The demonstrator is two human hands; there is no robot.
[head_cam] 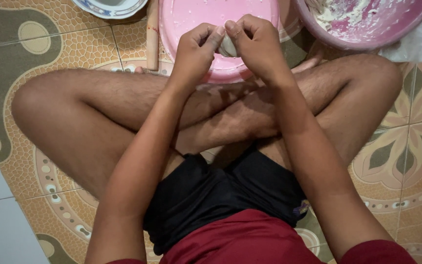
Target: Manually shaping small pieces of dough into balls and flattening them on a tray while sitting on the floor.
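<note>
Both my hands meet over a flat pink tray [191,19] dusted with white flour. My left hand [196,49] and my right hand [255,44] pinch one small pale lump of dough [228,47] between their fingertips. Most of the dough is hidden by the fingers. I sit cross-legged on the tiled floor, with my knees spread to either side below the tray.
A pink bowl [367,34] with white dough residue stands at the upper right, with a clear plastic bag [413,46] beside it. A wooden rolling pin [152,34] lies left of the tray. A white plate [109,8] with a blue rim is at the top. Patterned floor tiles [411,161] surround me.
</note>
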